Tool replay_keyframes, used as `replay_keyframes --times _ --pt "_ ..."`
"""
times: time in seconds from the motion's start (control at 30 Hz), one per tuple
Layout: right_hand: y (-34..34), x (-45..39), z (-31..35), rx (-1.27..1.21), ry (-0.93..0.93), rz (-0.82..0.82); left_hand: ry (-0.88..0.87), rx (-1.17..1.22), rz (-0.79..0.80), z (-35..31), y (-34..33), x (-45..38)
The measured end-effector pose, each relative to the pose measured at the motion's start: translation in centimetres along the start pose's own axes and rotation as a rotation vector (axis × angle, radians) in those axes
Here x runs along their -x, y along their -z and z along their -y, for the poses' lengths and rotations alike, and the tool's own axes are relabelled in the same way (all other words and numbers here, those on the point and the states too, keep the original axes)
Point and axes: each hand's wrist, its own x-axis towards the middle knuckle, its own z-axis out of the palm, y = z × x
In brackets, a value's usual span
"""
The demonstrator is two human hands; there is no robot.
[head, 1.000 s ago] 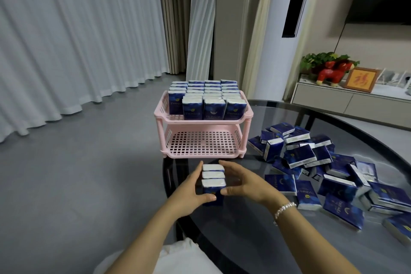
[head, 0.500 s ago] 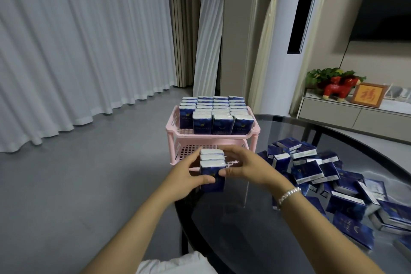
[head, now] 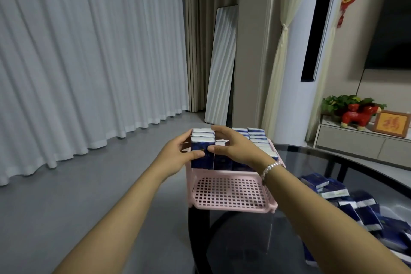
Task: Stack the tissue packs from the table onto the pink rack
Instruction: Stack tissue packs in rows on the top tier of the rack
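At frame centre, your left hand (head: 178, 158) and right hand (head: 235, 148) curl their fingers around a tissue-pack bundle (head: 202, 151), held over the pink rack's (head: 231, 204) upper tier; loose packs (head: 340, 196) lie lower right on the glass bench (head: 266, 244).

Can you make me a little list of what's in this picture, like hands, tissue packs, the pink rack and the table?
left hand: grips the left side of a small bunch of tissue packs
right hand: grips the right side of the same bunch
held packs: blue and white, upright, at the top shelf's front left
pink rack: top shelf full of packs, bottom shelf bare
glass table: round, dark, the rack stands on it
loose packs: a pile on the table, right of the rack
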Motion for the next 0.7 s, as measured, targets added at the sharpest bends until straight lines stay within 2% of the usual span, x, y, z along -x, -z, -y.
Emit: replay_keyframes --times 0.3,0.4,0.57,0.7 --pt "0.1 -4.4 -2.8 0.241 -0.120 0.052 0.041 -0.004 0.066 3.4 -0.9 -4.9" --pt "-0.4 -4.9 -3.9 0.307 -0.146 0.039 0.032 -0.091 0.100 4.6 -0.8 -5.5" --pt "-0.8 -4.8 -3.4 0.467 -0.085 0.037 0.010 -0.324 0.125 5.4 -0.3 -5.9" --pt "-1.7 -4.5 -2.8 0.728 -0.039 0.087 0.011 -0.520 0.177 6.0 -0.4 -6.1"
